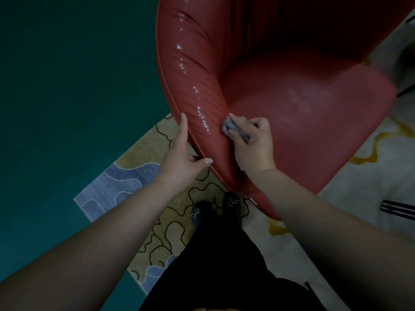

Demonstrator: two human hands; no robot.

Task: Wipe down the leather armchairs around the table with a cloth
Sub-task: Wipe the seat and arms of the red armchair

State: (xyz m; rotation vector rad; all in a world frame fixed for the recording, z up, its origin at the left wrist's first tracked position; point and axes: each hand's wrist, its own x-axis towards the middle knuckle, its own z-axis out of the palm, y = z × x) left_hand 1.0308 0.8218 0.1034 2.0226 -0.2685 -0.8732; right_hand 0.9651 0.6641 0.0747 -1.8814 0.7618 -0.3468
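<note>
A red leather armchair [280, 90] fills the upper right of the head view, seen from above. Its curved arm shines with a wet streak along the ridge. My right hand [253, 142] grips a bunched grey cloth [231, 129] and presses it into the crease where the arm meets the seat. My left hand [182, 158] rests on the outer side of the same arm, fingers straight along the leather and thumb on the rim. Most of the cloth is hidden inside my fist.
A patterned rug [157, 216] with squiggles and blue patches lies under the chair, bordered by dark teal floor [67, 86] on the left. My black shoes [215, 209] stand right by the chair's base. Dark chair legs [397, 209] show at the right edge.
</note>
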